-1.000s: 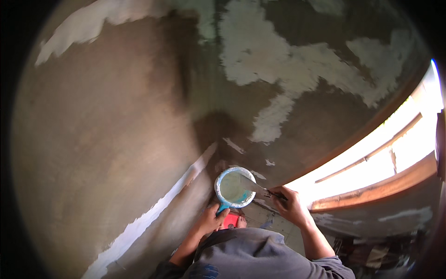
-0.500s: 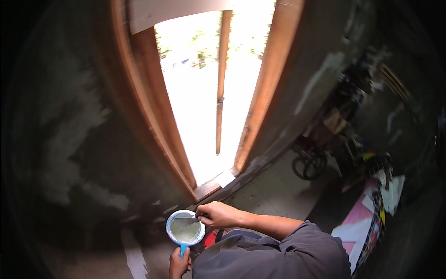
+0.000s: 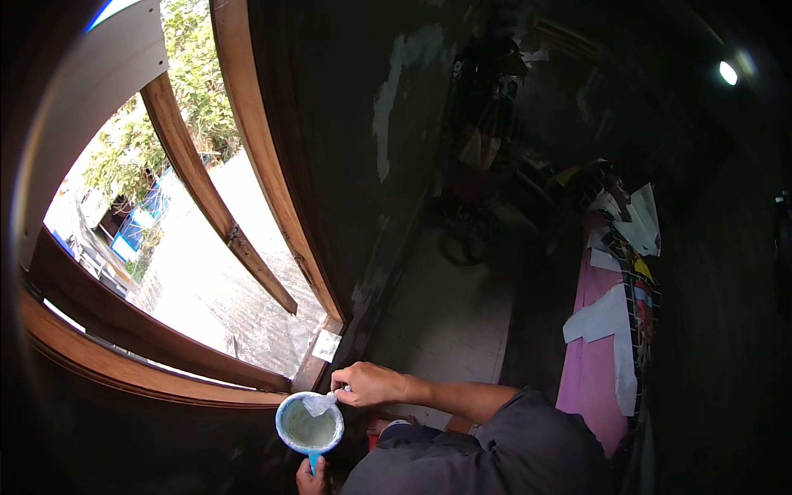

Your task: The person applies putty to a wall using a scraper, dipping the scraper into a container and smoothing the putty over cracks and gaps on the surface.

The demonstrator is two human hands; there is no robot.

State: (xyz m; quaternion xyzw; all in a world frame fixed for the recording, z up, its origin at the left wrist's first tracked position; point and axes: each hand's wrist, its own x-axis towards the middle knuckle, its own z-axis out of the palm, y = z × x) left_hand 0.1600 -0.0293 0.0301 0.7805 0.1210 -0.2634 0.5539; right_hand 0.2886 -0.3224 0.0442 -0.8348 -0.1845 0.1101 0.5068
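At the lower middle, my left hand (image 3: pixel 311 480) is closed around the blue handle of a round plastic dipper (image 3: pixel 283 435). Its rim is pale and smeared, and greyish-white paste (image 3: pixel 310 431) lies inside. My right hand (image 3: pixel 369 384) pinches the grip of a putty knife (image 3: pixel 316 405), whose blade, coated with whitish stuff, is over the far rim of the dipper. Most of the grip is hidden by the fingers.
A tall wooden frame (image 3: pixel 268 177) with a bright opening and an inner wooden bar (image 3: pixel 194 161) rises on the left. A white square (image 3: pixel 327 346) lies on its sill. To the right is a pink surface (image 3: pixel 587 379) with white sheets. A wheeled thing (image 3: pixel 464 243) stands in shadow.
My view has swung to the right, so the wooden frame now lies further left. The putty knife's blade has come up from inside the dipper to its far rim.
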